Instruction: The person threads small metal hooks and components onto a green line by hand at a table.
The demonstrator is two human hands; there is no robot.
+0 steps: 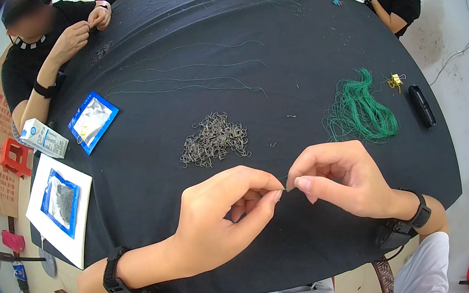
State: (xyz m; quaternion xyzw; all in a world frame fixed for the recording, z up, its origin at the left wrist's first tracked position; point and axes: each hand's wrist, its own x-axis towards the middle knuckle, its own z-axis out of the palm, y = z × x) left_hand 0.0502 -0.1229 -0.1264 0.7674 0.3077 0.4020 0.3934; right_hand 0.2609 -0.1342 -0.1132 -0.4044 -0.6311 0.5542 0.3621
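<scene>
Close together over the front of the table, both my hands are closed in a pinch. Thumb and forefinger of my left hand (229,213) grip something tiny, seemingly a fish hook (284,189), mostly hidden by the fingertips. My right hand (344,182) pinches a thin fishing line (285,177), a short bit of which shows between the two hands. Just beyond my left hand lies a heap of metal fish hooks (214,140), with one loose hook (273,144) to its right. A bundle of green line (364,110) rests beyond my right hand.
A yellow binder clip (396,82) and black cylindrical object (421,106) lie at right. At left are a blue-edged packet (94,122), a carton (44,138) and a white board (83,198) bearing another packet (61,202). Loose strands (190,87) cross the black tablecloth (292,48). Co-workers sit beyond.
</scene>
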